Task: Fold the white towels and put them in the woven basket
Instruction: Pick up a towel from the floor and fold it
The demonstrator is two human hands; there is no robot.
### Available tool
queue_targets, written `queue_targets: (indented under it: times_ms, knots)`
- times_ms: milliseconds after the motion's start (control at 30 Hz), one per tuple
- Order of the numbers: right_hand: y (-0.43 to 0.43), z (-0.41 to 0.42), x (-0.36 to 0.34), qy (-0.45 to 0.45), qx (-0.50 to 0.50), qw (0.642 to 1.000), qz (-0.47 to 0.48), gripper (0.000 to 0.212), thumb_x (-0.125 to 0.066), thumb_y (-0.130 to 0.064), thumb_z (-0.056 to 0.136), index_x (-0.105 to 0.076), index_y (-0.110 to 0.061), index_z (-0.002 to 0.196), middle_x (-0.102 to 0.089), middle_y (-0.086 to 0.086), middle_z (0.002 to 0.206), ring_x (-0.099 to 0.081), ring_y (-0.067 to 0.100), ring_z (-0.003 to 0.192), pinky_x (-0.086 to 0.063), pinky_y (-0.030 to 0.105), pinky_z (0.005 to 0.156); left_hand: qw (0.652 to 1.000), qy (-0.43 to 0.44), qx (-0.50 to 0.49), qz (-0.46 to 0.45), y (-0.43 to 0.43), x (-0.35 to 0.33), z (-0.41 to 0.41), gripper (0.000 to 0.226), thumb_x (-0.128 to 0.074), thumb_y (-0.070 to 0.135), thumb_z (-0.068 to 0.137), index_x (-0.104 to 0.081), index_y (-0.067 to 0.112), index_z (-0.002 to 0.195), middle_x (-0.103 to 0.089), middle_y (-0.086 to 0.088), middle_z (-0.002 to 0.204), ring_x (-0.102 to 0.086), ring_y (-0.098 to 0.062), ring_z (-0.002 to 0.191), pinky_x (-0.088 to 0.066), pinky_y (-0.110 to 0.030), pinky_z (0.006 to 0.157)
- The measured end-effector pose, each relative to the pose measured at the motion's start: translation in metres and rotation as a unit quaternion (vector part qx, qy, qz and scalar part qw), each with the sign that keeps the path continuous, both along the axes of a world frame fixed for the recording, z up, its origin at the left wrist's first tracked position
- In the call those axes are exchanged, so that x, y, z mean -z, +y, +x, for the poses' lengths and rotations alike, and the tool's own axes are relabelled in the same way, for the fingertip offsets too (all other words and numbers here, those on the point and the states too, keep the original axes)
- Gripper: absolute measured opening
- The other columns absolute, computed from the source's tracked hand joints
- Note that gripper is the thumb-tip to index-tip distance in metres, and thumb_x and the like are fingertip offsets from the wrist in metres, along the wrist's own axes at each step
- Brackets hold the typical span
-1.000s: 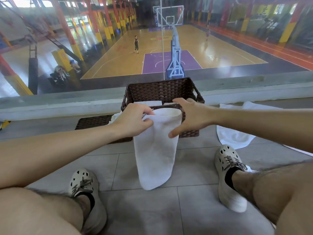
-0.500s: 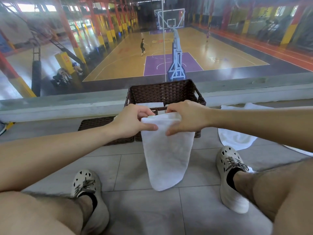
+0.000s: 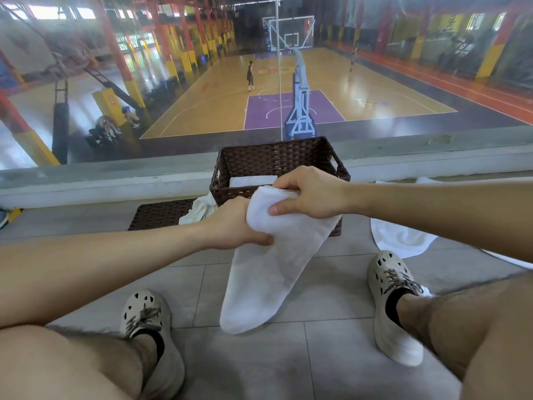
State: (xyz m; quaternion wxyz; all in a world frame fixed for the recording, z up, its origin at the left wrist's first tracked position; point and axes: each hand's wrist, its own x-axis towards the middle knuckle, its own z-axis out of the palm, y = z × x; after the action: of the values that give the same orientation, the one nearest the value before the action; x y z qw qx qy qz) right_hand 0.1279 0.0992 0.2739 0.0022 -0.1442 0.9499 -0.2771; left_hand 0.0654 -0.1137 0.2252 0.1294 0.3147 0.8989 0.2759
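Both hands grip one folded white towel (image 3: 274,264) in front of the woven basket (image 3: 277,166). The left hand (image 3: 233,226) clutches its left edge, fingers curled round it; the right hand (image 3: 308,194) pinches the top fold. The towel's lower end hangs over the tiled floor (image 3: 331,290).

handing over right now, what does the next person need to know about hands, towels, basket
Left hand grips the held towel at its side; right hand pinches its top fold.
It hangs in front of the woven basket, not in it.
Done: one folded towel lies inside the basket.
Left: place this one, then fold the spread towel on the floor at right and the crumpled towel by the basket's left side.
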Motion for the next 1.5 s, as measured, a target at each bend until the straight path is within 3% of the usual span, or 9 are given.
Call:
queue_targets:
  times_ms: [233, 433, 533, 633, 700, 900, 1100, 1300, 1500]
  knots:
    - [-0.010, -0.014, -0.049, 0.005, -0.003, 1.000, -0.024, 0.020, -0.072, -0.037, 0.102, -0.072, -0.019, 0.111, -0.074, 0.004, 0.108, -0.068, 0.022, 0.104, -0.055, 0.041, 0.094, 0.994, -0.106, 0.011, -0.004, -0.045, 0.017, -0.016, 0.070, -0.104, 0.028, 0.059, -0.074, 0.025, 0.122, -0.078, 0.009, 0.118, -0.072, -0.012, 0.113, -0.061, -0.043, 0.099]
    - [0.016, -0.036, 0.004, -0.031, 0.035, 0.990, -0.130, 0.014, -0.069, -0.025, 0.104, -0.069, -0.012, 0.109, -0.073, 0.012, 0.106, -0.067, 0.018, 0.090, -0.058, 0.049, 0.093, 0.995, -0.083, -0.009, 0.046, -0.069, 0.070, -0.025, 0.112, -0.102, 0.028, 0.064, -0.039, 0.042, 0.155, -0.053, 0.027, 0.145, -0.051, 0.006, 0.132, -0.048, -0.026, 0.107]
    - [0.036, -0.046, 0.045, -0.065, 0.063, 0.979, -0.184, 0.008, -0.069, -0.023, 0.105, -0.068, -0.016, 0.101, -0.072, 0.006, 0.097, -0.068, 0.022, 0.088, -0.057, 0.042, 0.085, 0.995, -0.067, 0.002, -0.080, -0.084, 0.104, -0.038, 0.065, -0.096, 0.036, 0.072, -0.066, 0.028, 0.129, -0.069, 0.017, 0.122, -0.063, -0.004, 0.108, -0.052, -0.032, 0.091]
    - [0.054, -0.058, 0.069, -0.058, 0.091, 0.982, -0.156, 0.011, -0.070, -0.026, 0.102, -0.065, -0.017, 0.099, -0.064, 0.007, 0.091, -0.057, 0.017, 0.084, -0.049, 0.039, 0.080, 0.990, 0.055, 0.011, -0.130, -0.098, 0.115, -0.053, 0.028, -0.075, 0.042, 0.085, -0.066, 0.017, 0.081, -0.067, 0.001, 0.074, -0.061, -0.022, 0.070, -0.054, -0.047, 0.071]
    - [0.069, -0.062, 0.077, -0.025, 0.112, 0.982, -0.147, 0.005, -0.071, -0.020, 0.100, -0.069, -0.023, 0.104, -0.072, 0.007, 0.101, -0.064, 0.013, 0.092, -0.052, 0.037, 0.085, 0.973, 0.200, 0.000, -0.112, -0.097, 0.104, -0.060, 0.017, -0.057, 0.039, 0.088, -0.064, 0.024, 0.083, -0.060, 0.006, 0.066, -0.056, -0.023, 0.062, -0.055, -0.047, 0.062]
    - [0.092, -0.014, 0.154, 0.126, 0.093, 0.986, 0.062, 0.045, -0.062, -0.001, 0.075, -0.065, -0.023, 0.114, -0.073, -0.002, 0.115, -0.067, 0.024, 0.103, -0.054, 0.039, 0.084, 0.886, 0.443, 0.077, -0.112, -0.100, 0.154, -0.043, 0.058, -0.058, 0.006, 0.088, -0.063, 0.006, 0.146, -0.072, -0.013, 0.138, -0.077, -0.033, 0.107, -0.065, -0.046, 0.070]
    - [0.098, 0.067, 0.317, -0.200, -0.022, 0.913, 0.355, 0.080, -0.057, -0.010, 0.085, -0.038, -0.024, 0.161, -0.028, -0.006, 0.172, -0.032, 0.020, 0.156, -0.026, 0.049, 0.125, 0.922, 0.182, 0.219, -0.261, -0.108, 0.327, 0.037, 0.089, -0.042, 0.015, 0.090, -0.011, 0.018, 0.173, -0.033, -0.019, 0.172, -0.035, -0.039, 0.158, -0.038, -0.056, 0.124]
    - [0.066, 0.040, 0.316, -0.112, 0.197, 0.948, 0.224, 0.022, -0.052, -0.025, 0.100, -0.064, -0.016, 0.115, -0.065, 0.005, 0.115, -0.060, 0.031, 0.110, -0.053, 0.044, 0.087, 0.965, 0.177, 0.116, -0.152, -0.098, 0.310, 0.029, 0.061, -0.039, 0.043, 0.113, -0.030, 0.023, 0.170, -0.025, -0.007, 0.177, -0.018, -0.025, 0.166, -0.020, -0.051, 0.133]
    - [0.056, 0.006, 0.331, -0.284, 0.431, 0.854, 0.070, 0.082, -0.062, -0.066, 0.094, -0.044, -0.005, 0.146, -0.054, 0.018, 0.142, -0.053, 0.039, 0.131, -0.054, 0.048, 0.097, 0.941, 0.168, 0.181, -0.231, -0.105, 0.335, 0.019, 0.070, -0.036, 0.057, 0.111, -0.012, 0.033, 0.173, -0.001, -0.007, 0.181, 0.000, -0.029, 0.168, -0.007, -0.051, 0.135]
